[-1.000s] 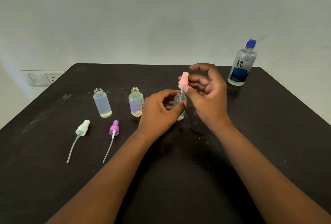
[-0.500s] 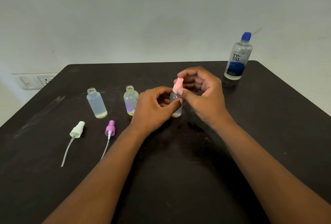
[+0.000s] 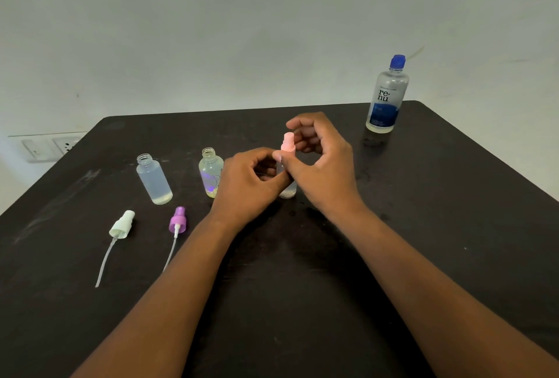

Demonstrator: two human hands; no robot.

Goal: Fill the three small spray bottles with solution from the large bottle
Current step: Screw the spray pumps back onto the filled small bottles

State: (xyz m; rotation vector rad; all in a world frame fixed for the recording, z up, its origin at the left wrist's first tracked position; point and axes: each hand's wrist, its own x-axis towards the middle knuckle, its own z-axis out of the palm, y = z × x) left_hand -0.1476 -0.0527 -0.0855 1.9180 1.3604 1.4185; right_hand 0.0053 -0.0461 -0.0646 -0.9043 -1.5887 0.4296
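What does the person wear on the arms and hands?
Nothing that shows. Both forearms are bare up to the frame's edge, with no sleeves in view. The left hand and right hand have no gloves, and no rings, watch or bracelet are visible.

My left hand [image 3: 251, 184] grips a small clear bottle [image 3: 288, 188] standing on the black table [image 3: 423, 226]; my right hand [image 3: 323, 166] pinches the pink spray cap [image 3: 287, 143] sitting on its neck, thumb on the cap's near side. Little liquid at the btm. Left of it stand 2 open bottles: one w/ a purple print [image 3: 210, 172], then a plain clear one [image 3: 154, 179], tilted in the wide lens. Nearer, a purple spray cap [image 3: 178, 220] and a white spray cap [image 3: 122, 224] lie flat, dip tubes pointing toward me. Large bottle w/ blue cap [image 3: 387, 96] stands far right, well apart. Wall socket [image 3: 51, 146] far left.
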